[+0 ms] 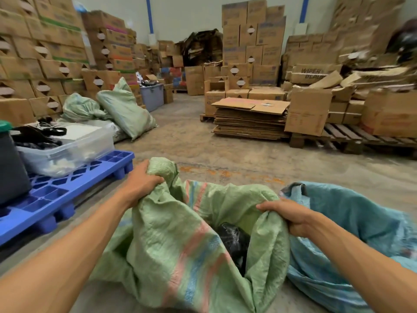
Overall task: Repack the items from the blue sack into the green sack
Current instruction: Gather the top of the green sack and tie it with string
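Note:
A green woven sack (180, 240) with pink and blue stripes lies open on the concrete floor in front of me. My left hand (141, 184) grips its rim at the far left. My right hand (291, 216) grips the rim on the right side. Between them the mouth gapes, and a black shiny item (233, 241) shows inside. The blue sack (352, 236) lies crumpled just right of the green one, partly under my right forearm; its contents are hidden.
A blue plastic pallet (56, 190) at my left carries a clear tub (67, 150) and a dark bin (11, 168). Filled green sacks (126, 109) lean on stacked cartons. Flattened cardboard (250, 118) and wooden pallets (338, 138) stand ahead on the right.

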Demonstrator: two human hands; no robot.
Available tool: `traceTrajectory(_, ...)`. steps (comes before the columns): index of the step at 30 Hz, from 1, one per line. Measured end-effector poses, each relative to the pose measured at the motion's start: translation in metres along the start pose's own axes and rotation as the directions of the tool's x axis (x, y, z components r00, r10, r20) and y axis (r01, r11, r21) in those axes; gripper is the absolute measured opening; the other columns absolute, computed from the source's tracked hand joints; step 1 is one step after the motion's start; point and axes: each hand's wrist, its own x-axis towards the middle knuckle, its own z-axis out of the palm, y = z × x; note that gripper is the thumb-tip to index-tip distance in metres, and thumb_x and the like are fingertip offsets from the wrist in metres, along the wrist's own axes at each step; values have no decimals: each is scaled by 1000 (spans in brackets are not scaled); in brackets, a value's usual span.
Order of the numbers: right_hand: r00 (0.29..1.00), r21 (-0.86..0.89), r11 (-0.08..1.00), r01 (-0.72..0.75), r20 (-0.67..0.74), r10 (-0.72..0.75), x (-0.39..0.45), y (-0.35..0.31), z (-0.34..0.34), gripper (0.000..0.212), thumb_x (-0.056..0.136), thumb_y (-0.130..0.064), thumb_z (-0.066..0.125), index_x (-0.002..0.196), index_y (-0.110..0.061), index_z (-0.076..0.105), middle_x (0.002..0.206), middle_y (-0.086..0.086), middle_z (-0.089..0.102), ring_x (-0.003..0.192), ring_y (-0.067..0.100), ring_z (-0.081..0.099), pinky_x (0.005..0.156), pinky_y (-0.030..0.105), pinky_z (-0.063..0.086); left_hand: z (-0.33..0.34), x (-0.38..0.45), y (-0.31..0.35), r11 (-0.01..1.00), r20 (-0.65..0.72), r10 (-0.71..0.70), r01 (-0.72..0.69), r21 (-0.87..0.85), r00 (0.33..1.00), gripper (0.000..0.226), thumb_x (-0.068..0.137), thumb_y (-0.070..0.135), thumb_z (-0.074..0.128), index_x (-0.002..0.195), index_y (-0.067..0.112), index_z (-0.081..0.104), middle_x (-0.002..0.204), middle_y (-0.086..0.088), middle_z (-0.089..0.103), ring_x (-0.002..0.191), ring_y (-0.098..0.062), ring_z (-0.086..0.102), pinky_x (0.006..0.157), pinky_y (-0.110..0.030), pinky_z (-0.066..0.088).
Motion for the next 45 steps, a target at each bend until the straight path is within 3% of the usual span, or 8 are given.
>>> traceTrajectory(4, 951, 274, 917, 292, 15, -307, -45, -60, 5, 29, 82, -14, 65, 108, -2, 69, 96, 18, 72, 77, 27, 71, 71, 40, 61, -7, -11, 52, 965, -243, 241, -258, -38, 939, 52, 80, 6, 63, 129, 20, 54, 115, -1, 63, 105, -22, 58, 93, -34, 46)
traceTrajectory(8, 832, 264, 792, 551, -91, -548, -82, -122, 8, 25, 90, -5, 59, 114, -7, 65, 96, 14, 72, 78, 24, 72, 65, 36, 60, -33, -12, 102, 937, -445, 277, -341, -70, 852, 37, 81, 0, 56, 114, 16, 55, 97, -2, 59, 90, -22, 54, 73, -28, 37)
traceTrajectory(15, 751, 271, 701, 660, -219, -623, -98, -158, 23, 34, 92, -6, 60, 126, -3, 60, 100, 15, 72, 82, 25, 73, 64, 35, 60, -47, 0, 133, 888, -528, 270, -420, -187, 805, 30, 81, -2, 58, 105, 15, 53, 94, -2, 62, 90, -25, 59, 73, -33, 45)
traceTrajectory(20, 694, 274, 639, 719, -246, -676, -114, -197, 29, 35, 93, -7, 59, 128, -4, 58, 107, 17, 69, 86, 27, 72, 67, 39, 61, -63, 7, 177, 859, -595, 254, -461, -224, 763, 35, 83, -3, 59, 114, 14, 57, 100, -1, 62, 92, -22, 56, 75, -29, 42)
traceTrajectory(28, 564, 220, 520, 825, -363, -742, -176, -269, 4, 39, 94, -15, 59, 130, -2, 57, 102, 16, 69, 87, 29, 71, 72, 42, 60, -97, 13, 261, 703, -695, 229, -610, -366, 681, 36, 76, -5, 57, 106, 15, 58, 100, 1, 63, 93, -19, 62, 91, -37, 55)
traceTrajectory(34, 503, 144, 496, 857, -448, -739, -216, -269, -38, 42, 93, -17, 59, 132, 0, 57, 121, 21, 65, 102, 35, 67, 77, 45, 60, -76, 4, 298, 686, -584, 243, -563, -461, 775, 37, 73, -2, 54, 99, 23, 51, 93, 0, 62, 91, -23, 65, 85, -39, 58)
traceTrajectory(40, 614, 198, 614, 764, -516, -597, -207, -208, -88, 40, 90, -20, 63, 126, -3, 61, 121, 23, 66, 107, 42, 66, 79, 53, 59, -5, -12, 284, 815, -409, 250, -419, -401, 878, 34, 80, -2, 55, 109, 15, 57, 108, -6, 63, 94, -25, 59, 75, -32, 49)
traceTrajectory(45, 665, 183, 706, 684, -555, -501, -191, -143, -128, 27, 93, -15, 63, 118, -6, 64, 107, 20, 70, 86, 31, 71, 64, 39, 60, 60, -38, 241, 942, -363, 168, -258, -216, 917, 35, 79, 1, 57, 112, 14, 58, 111, -10, 64, 104, -32, 58, 83, -38, 48)
